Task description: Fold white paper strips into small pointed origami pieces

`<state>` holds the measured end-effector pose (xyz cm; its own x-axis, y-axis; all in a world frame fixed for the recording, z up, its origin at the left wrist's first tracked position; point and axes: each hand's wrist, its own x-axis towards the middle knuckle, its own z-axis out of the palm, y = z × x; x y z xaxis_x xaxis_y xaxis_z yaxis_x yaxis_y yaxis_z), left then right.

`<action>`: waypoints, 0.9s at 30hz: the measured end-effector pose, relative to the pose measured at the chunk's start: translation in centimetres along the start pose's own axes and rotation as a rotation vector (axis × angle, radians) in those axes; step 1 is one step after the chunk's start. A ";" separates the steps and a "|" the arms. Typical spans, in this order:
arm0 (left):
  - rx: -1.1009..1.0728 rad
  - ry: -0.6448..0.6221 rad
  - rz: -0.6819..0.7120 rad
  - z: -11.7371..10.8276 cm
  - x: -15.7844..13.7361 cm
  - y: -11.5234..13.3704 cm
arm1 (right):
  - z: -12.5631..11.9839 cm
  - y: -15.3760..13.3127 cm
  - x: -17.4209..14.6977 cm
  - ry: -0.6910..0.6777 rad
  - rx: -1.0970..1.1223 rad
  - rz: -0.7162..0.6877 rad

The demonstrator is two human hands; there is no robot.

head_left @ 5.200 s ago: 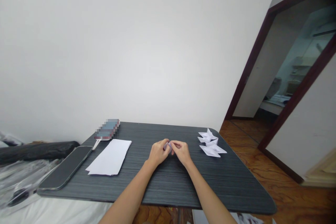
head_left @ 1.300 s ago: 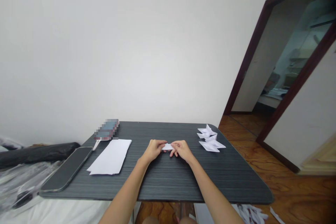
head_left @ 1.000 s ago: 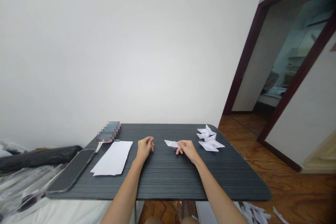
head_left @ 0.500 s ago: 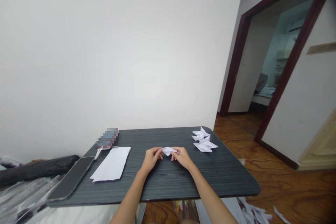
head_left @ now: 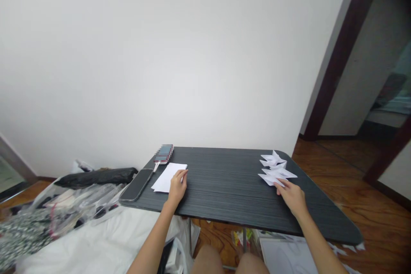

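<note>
A white folded paper boat lies at the front of a cluster of similar boats on the right side of the dark table. My right hand pinches its near edge between thumb and fingers. On the left, my left hand rests over the right edge of a stack of white paper sheets. Its fingers are curled together, and I cannot make out whether a sheet is between them.
The dark table stands against a white wall. A black phone lies at its left edge, with a blurred-out device and white cable behind. Plastic-wrapped items are piled to the left. A doorway stands at the right.
My hands have parted from the table's middle. The right one carried the paper boat to the cluster; the left one moved to the paper stack. The camera view has shifted left.
</note>
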<state>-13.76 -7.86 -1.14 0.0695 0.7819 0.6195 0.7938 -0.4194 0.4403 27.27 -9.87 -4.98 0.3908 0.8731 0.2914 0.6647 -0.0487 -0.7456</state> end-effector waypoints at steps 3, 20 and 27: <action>0.238 -0.021 -0.143 -1.3 -0.4 -1.7 | 0.6 0.6 0.6 0.080 -0.069 0.038; 0.402 -0.370 -0.471 -2.7 0.1 -1.7 | 0.6 -1.0 -0.4 0.536 -0.086 0.193; 0.452 -0.298 -0.531 -2.4 0.4 -1.3 | 0.2 -1.7 -0.6 0.489 -0.072 0.219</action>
<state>-16.22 -8.14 0.06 -0.2814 0.9447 0.1684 0.9323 0.2277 0.2809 25.72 -10.22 -4.01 0.7645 0.5121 0.3916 0.5697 -0.2523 -0.7822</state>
